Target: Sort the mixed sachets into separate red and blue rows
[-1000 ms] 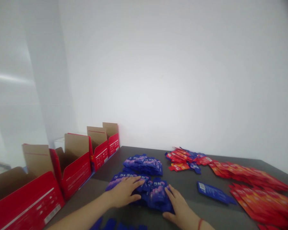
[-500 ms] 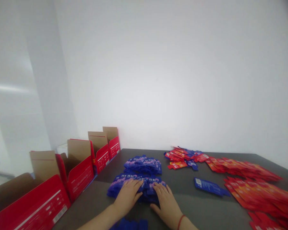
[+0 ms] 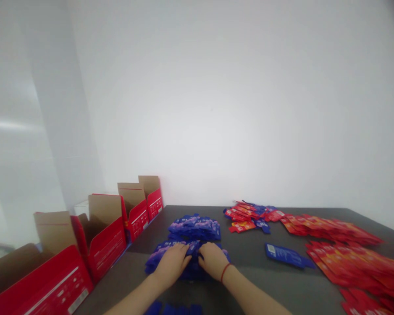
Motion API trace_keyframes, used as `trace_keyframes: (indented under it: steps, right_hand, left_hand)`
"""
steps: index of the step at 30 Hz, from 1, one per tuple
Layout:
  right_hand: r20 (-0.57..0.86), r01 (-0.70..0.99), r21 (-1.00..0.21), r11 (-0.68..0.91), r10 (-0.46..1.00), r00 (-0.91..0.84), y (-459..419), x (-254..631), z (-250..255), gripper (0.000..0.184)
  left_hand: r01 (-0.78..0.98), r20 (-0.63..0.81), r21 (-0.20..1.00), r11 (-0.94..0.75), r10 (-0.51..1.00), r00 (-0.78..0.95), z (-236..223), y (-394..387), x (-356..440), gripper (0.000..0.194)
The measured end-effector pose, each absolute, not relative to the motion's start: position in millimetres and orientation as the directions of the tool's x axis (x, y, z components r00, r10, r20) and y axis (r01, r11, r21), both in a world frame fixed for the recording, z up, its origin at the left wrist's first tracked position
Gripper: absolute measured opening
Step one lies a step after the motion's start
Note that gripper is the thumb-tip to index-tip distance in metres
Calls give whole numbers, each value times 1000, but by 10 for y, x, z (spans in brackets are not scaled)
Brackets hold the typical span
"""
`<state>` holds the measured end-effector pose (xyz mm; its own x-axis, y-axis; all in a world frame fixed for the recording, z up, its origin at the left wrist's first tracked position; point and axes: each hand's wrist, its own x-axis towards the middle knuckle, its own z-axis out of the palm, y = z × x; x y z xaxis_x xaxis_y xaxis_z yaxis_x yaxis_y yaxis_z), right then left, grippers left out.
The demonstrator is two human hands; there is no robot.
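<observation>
Both of my hands rest on a pile of blue sachets (image 3: 157,258) on the dark table (image 3: 249,280). My left hand (image 3: 172,264) lies palm down on the pile with fingers slightly curled over the sachets. My right hand (image 3: 213,261), with a red band at the wrist, sits right beside it, fingers bent over the same pile. The two hands nearly touch. A second stack of blue sachets (image 3: 195,226) lies just beyond them.
Open red cartons (image 3: 105,245) stand in a row along the table's left edge. One blue sachet (image 3: 287,255) lies alone to the right. Red sachets (image 3: 348,253) spread over the right side, a mixed red and blue heap (image 3: 249,215) farther back. More blue sachets (image 3: 174,309) show at the bottom edge.
My right hand has slid left across the blue pile until it is next to my left hand. The spread sachets have been pushed together into a tighter pile.
</observation>
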<state>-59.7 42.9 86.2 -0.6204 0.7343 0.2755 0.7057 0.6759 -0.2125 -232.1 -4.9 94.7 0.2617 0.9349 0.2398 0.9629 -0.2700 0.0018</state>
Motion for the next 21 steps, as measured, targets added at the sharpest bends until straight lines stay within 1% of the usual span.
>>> trace_keyframes:
  steps: [5,7,11,14,18,19,21]
  right_hand:
    - [303,674,-110,731,670,-678,303,-597,879,25]
    - [320,661,-85,746,649,-691,216,-560,817,26]
    - [355,670,-59,740,643,-679,99,-444,645,34]
    - [333,683,-107,722,674,-660,94,-324,582,42]
    - [294,703,-175,690,718,-631,139,-202,563,48]
    - [285,691,-196,695,715,-638,146,-187,555,48]
    - [293,643,-259,721,693,-659,147,-167,537,44]
  left_hand:
    - [966,217,-18,-258,942,256,1000,-119,-2318,32]
    - [964,196,-56,-260,944,266,1022,-197,-2255,34]
    - [948,196,-123,-295,929,314,1011,-316,-2112,42]
    - [946,213,-169,-278,926,311,928,-305,-2059,39]
    - [931,185,-263,-252,934,305,801,-249,-2005,39]
    - [936,186,-255,-244,937,295,783,-246,-1980,38]
    - [953,206,-189,-235,940,272,769,-254,-1924,40]
